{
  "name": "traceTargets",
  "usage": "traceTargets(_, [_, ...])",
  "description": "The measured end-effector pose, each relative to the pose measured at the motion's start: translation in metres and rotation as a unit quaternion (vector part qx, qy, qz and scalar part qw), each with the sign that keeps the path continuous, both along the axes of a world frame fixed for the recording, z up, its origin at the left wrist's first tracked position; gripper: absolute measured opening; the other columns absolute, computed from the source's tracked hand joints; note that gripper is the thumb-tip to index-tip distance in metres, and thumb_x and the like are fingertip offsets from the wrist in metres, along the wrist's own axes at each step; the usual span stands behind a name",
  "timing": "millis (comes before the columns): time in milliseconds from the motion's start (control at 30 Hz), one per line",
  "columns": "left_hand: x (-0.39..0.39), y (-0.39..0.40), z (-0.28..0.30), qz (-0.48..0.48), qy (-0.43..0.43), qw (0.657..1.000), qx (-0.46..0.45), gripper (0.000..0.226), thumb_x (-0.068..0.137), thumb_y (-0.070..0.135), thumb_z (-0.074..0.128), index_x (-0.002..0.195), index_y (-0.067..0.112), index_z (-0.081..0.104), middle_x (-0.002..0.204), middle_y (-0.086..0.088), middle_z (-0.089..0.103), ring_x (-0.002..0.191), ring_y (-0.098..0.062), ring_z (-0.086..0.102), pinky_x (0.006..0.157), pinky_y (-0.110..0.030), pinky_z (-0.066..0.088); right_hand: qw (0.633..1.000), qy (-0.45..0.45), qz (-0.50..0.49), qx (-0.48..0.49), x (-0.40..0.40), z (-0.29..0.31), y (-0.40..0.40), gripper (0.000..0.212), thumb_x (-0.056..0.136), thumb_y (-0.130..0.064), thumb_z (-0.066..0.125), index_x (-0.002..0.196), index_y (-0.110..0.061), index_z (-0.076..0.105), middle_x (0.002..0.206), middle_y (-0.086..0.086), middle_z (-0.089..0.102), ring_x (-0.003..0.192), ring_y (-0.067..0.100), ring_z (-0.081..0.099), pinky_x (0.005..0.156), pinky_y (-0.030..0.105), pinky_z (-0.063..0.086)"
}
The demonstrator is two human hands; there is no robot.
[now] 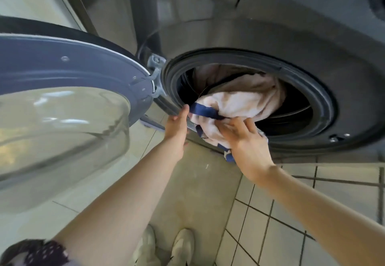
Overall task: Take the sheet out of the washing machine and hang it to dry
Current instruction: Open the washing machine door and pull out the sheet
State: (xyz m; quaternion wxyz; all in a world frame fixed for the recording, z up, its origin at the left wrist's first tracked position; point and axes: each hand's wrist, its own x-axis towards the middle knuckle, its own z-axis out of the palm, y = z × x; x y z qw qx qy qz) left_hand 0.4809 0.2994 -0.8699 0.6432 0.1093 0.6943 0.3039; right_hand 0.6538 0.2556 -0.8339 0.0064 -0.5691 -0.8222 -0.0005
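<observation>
A pale pink sheet (239, 96) with a dark blue border bulges out of the round opening of the grey washing machine (270, 36). Part of it hangs over the black rubber door seal (325, 103). My right hand (243, 138) grips the bunched sheet at the lower edge of the opening, fingers curled into the cloth. My left hand (177, 128) is at the left edge of the opening, with its fingers straight and its fingertips touching the blue border strip. More of the sheet lies back inside the dark drum.
The machine's door (62, 103) stands swung open to the left, its glass bowl bulging toward me. Below is a tiled floor (291, 224) with dark grout lines. My two light shoes (166, 247) stand on a beige strip of floor before the machine.
</observation>
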Motion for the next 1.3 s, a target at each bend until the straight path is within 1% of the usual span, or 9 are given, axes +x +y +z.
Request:
traceTargets(200, [-0.019,-0.048,0.034,-0.169,-0.253,0.948,-0.092,0.057,0.073,0.06,0.067,0.115,0.022,0.067,0.112,-0.008,0.07,0.105,-0.035,0.065,0.095,-0.063,0.041,0.998,0.044,0.04,-0.022,-0.027,0.028,-0.068,0.085,0.038,-0.001,0.082,0.116,-0.027,0.065,0.106,0.001,0.055,0.089,0.025,0.049,0.039,0.029,0.045])
traceTargets(300, [-0.02,-0.069,0.043,-0.15,-0.299,0.937,-0.098,0.044,0.076,0.039,0.071,0.112,0.015,0.066,0.094,-0.008,0.07,0.085,-0.027,0.067,0.081,-0.042,0.052,0.996,0.069,0.054,-0.011,-0.035,0.036,-0.095,0.069,0.047,-0.01,0.084,0.113,-0.021,0.065,0.107,0.0,0.054,0.087,0.024,0.051,0.04,0.032,0.048])
traceTargets(500, [-0.02,-0.102,0.06,-0.144,-0.152,0.978,0.003,0.044,0.083,0.0,0.055,0.119,0.025,0.056,0.086,-0.007,0.068,0.075,-0.022,0.067,0.062,-0.032,0.052,0.989,0.112,0.089,-0.042,-0.04,0.056,-0.129,0.064,0.068,-0.005,0.071,0.126,-0.025,0.054,0.105,-0.001,0.057,0.087,0.023,0.057,0.042,0.033,0.05])
traceTargets(767, [-0.046,-0.125,0.093,-0.212,-0.022,0.975,0.067,0.046,0.08,0.001,0.059,0.117,0.026,0.055,0.101,0.002,0.066,0.092,-0.015,0.064,0.072,-0.028,0.053,0.934,0.269,-0.093,-0.214,-0.018,0.09,-0.125,0.073,0.089,-0.063,0.039,0.148,-0.024,0.022,0.141,-0.008,0.034,0.121,0.009,0.045,0.09,0.026,0.045])
traceTargets(933, [-0.068,-0.14,0.111,-0.27,0.004,0.954,0.129,0.057,0.075,0.003,0.062,0.122,0.032,0.048,0.107,0.012,0.061,0.097,-0.004,0.059,0.078,-0.02,0.05,0.77,0.377,-0.417,-0.301,-0.011,0.061,-0.088,0.094,0.079,-0.069,0.052,0.151,-0.024,0.011,0.155,0.005,0.023,0.137,0.022,0.034,0.11,0.047,0.035])
traceTargets(1033, [-0.079,-0.149,0.115,-0.313,-0.009,0.934,0.174,0.068,0.077,-0.004,0.059,0.115,0.049,0.04,0.111,0.026,0.054,0.102,0.007,0.055,0.079,-0.009,0.047,0.619,0.468,-0.514,-0.364,-0.014,0.047,-0.067,0.122,0.059,-0.084,0.056,0.151,-0.023,0.004,0.154,0.005,0.027,0.134,0.027,0.04,0.102,0.051,0.041])
traceTargets(1100, [-0.084,-0.157,0.112,-0.353,0.001,0.908,0.225,0.075,0.075,-0.002,0.059,0.123,0.051,0.037,0.114,0.027,0.053,0.108,0.006,0.054,0.085,-0.013,0.049,0.523,0.538,-0.53,-0.394,-0.025,0.049,-0.058,0.129,0.05,-0.085,0.061,0.151,-0.025,0.008,0.146,0.005,0.039,0.119,0.029,0.055,0.087,0.053,0.051])
traceTargets(1167, [-0.087,-0.164,0.11,-0.426,0.088,0.857,0.277,0.075,0.073,0.01,0.061,0.135,0.041,0.031,0.118,0.016,0.051,0.105,-0.005,0.057,0.083,-0.022,0.051,0.486,0.586,-0.513,-0.397,-0.043,0.054,-0.054,0.119,0.054,-0.08,0.066,0.148,-0.032,0.01,0.143,0.004,0.039,0.114,0.032,0.057,0.085,0.059,0.051])
traceTargets(1300, [-0.087,-0.181,0.115,-0.582,0.375,0.623,0.364,0.076,0.064,0.007,0.064,0.132,0.021,0.035,0.106,-0.002,0.047,0.065,-0.019,0.043,0.05,-0.029,0.033,0.536,0.582,-0.449,-0.415,-0.085,0.063,-0.051,0.132,0.046,-0.073,0.078,0.144,-0.042,-0.005,0.147,0.002,0.033,0.125,0.031,0.047,0.096,0.059,0.045])
